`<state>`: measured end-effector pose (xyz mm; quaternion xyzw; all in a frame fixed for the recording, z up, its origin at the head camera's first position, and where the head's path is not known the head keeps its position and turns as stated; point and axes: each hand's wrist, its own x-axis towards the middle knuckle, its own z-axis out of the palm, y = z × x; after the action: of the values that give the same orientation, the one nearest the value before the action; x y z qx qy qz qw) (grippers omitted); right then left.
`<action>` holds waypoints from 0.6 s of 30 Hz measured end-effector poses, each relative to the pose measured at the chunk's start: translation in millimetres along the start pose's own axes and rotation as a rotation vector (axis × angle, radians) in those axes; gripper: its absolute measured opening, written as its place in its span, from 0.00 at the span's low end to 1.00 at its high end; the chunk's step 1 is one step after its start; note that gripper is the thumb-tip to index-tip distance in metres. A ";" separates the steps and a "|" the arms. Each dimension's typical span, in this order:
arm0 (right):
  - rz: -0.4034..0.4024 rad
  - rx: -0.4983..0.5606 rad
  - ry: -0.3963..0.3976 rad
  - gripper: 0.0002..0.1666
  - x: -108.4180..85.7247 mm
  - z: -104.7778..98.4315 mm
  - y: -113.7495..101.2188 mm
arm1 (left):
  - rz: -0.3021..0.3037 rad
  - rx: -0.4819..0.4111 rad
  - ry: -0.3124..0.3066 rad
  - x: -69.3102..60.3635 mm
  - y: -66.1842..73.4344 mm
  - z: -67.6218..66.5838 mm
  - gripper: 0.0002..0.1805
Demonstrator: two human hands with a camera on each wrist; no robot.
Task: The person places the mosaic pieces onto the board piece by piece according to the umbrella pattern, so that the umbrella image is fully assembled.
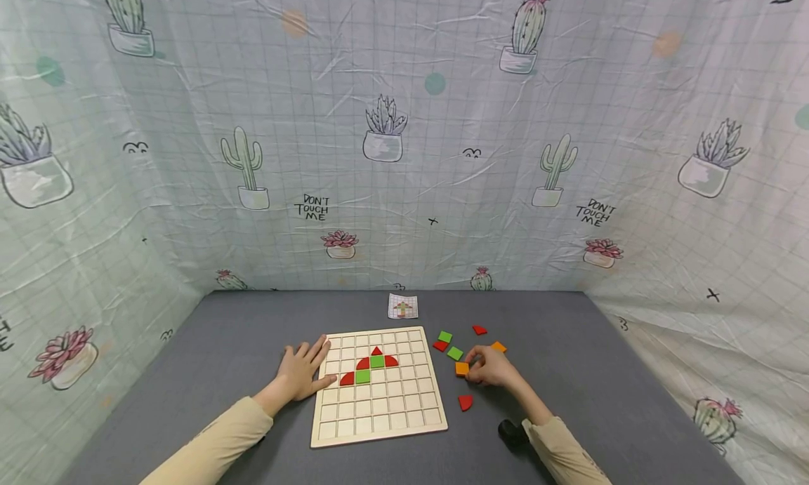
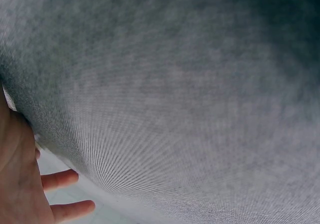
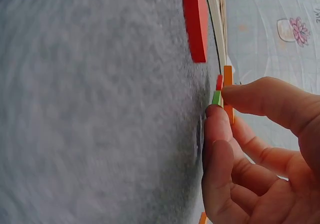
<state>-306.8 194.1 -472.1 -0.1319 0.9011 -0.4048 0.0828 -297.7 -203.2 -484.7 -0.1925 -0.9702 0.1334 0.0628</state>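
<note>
My right hand pinches an orange square tile between thumb and fingertips, right of a wooden grid board. In the right wrist view that orange tile stands on edge at the fingertips. My left hand rests with spread fingers on the board's left edge; the left wrist view catches its palm and fingers. On the board lie a red triangle, two green squares, one of them higher and one lower, and three red quarter-round tiles, the lowest at left.
Loose tiles lie right of the board: green squares, red quarter-rounds and another orange tile behind the right hand. A small pattern card lies beyond the board. Beside the right sleeve is a black object. A printed curtain encloses the grey table.
</note>
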 end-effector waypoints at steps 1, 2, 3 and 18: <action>-0.004 0.005 0.003 0.13 -0.2 0.7 -0.5 | 0.000 -0.002 -0.001 0.0 0.1 -0.3 0.40; -0.008 0.012 0.003 0.13 -0.2 1.5 -0.8 | 0.000 -0.003 -0.002 0.2 0.2 -0.4 0.40; -0.013 0.017 0.003 0.14 0.0 2.4 -1.2 | -0.002 -0.005 -0.003 0.4 0.2 -0.5 0.40; -0.053 0.070 -0.023 0.16 0.7 22.1 -20.2 | 0.005 0.017 0.015 1.2 -0.4 2.9 0.40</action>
<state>-298.4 165.4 -471.5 -0.1575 0.8815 -0.4365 0.0869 -299.5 -203.8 -487.2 -0.1953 -0.9680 0.1404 0.0712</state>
